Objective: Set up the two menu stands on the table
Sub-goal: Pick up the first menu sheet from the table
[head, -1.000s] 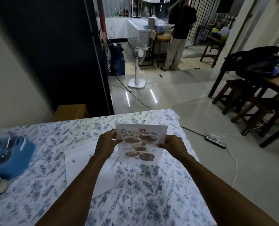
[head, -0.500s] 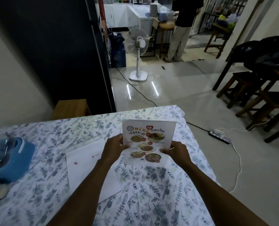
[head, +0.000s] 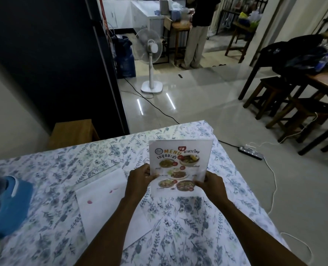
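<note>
**rig_op:** Both hands were clamped on the menu stand (head: pixel 179 166), one per side edge. Left hand (head: pixel 139 179) had the thumb across the printed front at the lower left with the fingers curled behind, and the right hand (head: pixel 211 184) pinched the lower right edge the same way. I had it upright, maybe tipped back a touch, print facing me.

**tablefan22:** Was it sitting on the table or in the air?

**rig_op:** Couldn't tell tbh. Its bottom edge was right down at the floral tablecloth (head: pixel 188 237), but contact wasn't clear from the head cam. It was toward the far right part of the table, near the far edge.

**tablefan22:** Anything else around it?

**rig_op:** White sheet (head: pixel 105 204) with a couple of pinkish spots lay flat just left of my left wrist. Blue container (head: pixel 5 206) sat way over at the left edge. Past the table, a pedestal fan (head: pixel 149 52) stood on the tiled floor and a power strip (head: pixel 251 151) lay off to the right.
</note>
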Demonstrator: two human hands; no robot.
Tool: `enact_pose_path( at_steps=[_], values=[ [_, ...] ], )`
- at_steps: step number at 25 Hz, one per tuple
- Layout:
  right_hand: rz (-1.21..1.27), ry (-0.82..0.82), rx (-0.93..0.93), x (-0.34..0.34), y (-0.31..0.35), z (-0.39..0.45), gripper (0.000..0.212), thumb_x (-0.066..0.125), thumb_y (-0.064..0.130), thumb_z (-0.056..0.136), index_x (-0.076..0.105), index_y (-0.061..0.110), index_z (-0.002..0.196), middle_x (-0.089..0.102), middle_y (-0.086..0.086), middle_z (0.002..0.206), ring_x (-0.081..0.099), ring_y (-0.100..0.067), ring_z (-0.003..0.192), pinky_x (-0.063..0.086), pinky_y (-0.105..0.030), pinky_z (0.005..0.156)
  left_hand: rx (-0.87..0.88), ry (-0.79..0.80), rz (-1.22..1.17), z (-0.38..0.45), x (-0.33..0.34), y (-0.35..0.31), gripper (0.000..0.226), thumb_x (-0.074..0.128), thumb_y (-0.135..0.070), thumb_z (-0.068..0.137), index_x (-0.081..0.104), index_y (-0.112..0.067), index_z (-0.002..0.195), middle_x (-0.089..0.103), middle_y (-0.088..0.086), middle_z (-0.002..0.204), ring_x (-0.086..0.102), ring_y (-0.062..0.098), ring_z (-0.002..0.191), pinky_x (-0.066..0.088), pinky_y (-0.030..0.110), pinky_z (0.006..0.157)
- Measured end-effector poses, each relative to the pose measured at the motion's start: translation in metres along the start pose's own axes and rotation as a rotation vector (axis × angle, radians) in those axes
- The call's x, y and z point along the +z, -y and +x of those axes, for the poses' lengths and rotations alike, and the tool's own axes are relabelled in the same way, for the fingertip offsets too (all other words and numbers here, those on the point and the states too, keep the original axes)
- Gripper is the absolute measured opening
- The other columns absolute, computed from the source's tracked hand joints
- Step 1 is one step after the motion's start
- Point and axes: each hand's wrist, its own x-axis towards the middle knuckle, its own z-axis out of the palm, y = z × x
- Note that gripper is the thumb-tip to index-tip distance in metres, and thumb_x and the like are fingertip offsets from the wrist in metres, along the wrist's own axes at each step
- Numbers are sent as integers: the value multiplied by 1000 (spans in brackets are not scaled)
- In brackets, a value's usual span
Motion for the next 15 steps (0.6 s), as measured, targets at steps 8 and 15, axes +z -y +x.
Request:
enact_pose_path(
  at_steps=[8,15],
  values=[
    [-82,-28,60,15,-6,-2,44,77,44,77,69,17,110,77,-3,103,70,-20,83,53,-31,60,9,5,-9,-4,4,10,30,75,-39,82,72,-14,99,77,-6,93,68,-4,77,56,17,64],
    [-40,-41,83,21,-7,-6,37,76,46,76,67,19,100,76,0,95,64,-10,70,46,-24,54,-20,31,75,-6,8,13,29,67,-44,87,70,-17,99,76,-8,90,68,2,72,50,15,54]
  ],
)
